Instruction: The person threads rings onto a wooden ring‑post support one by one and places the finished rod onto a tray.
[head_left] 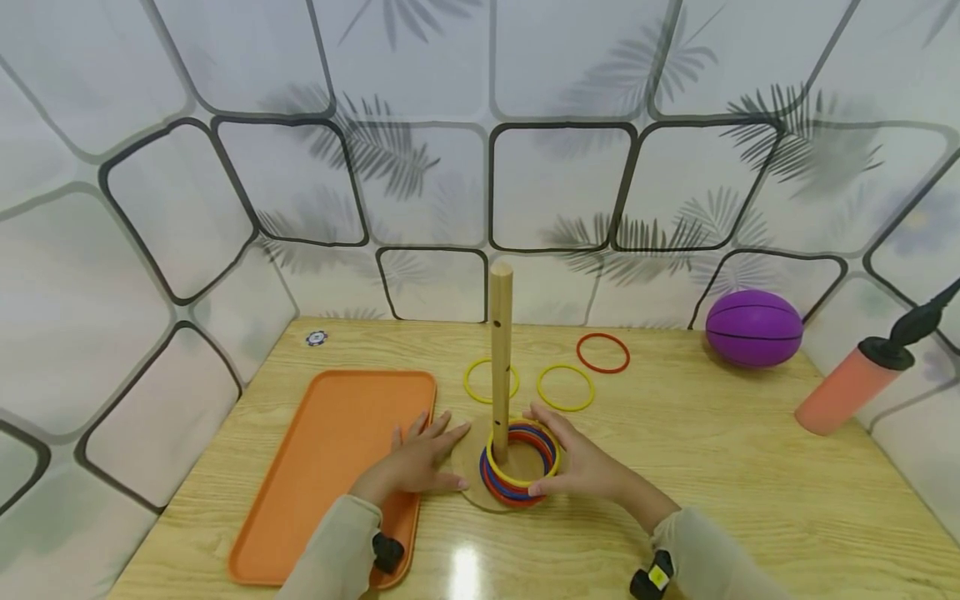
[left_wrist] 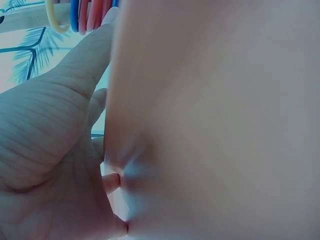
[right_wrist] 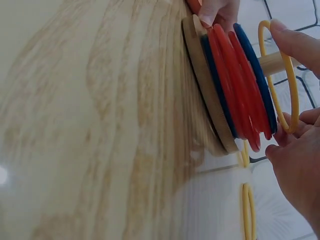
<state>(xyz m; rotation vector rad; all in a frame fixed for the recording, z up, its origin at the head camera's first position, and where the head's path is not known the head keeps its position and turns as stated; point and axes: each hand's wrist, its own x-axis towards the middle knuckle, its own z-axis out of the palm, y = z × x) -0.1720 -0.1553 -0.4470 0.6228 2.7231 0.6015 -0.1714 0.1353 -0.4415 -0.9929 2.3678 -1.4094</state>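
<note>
A wooden post (head_left: pixel 501 358) stands upright on a round wooden base (head_left: pixel 468 446). Stacked around its foot are several blue and red rings (right_wrist: pixel 239 90). My right hand (head_left: pixel 592 467) pinches a yellow ring (right_wrist: pixel 292 95) between thumb and fingers. That ring encircles the post a little above the stack, as the right wrist view shows. On the other side, my left hand (head_left: pixel 420 462) lies at the base's left edge with fingers spread and thumb by the rim. Its palm fills part of the left wrist view, beside a large blurred surface.
An orange tray (head_left: pixel 330 467) lies at the left. Behind the base lie two yellow rings, a left one (head_left: pixel 467 385) and a right one (head_left: pixel 566 409), and a red ring (head_left: pixel 603 371). A purple ball (head_left: pixel 753 327), a pink pump (head_left: pixel 851 392) and a small chip (head_left: pixel 317 338) sit farther out.
</note>
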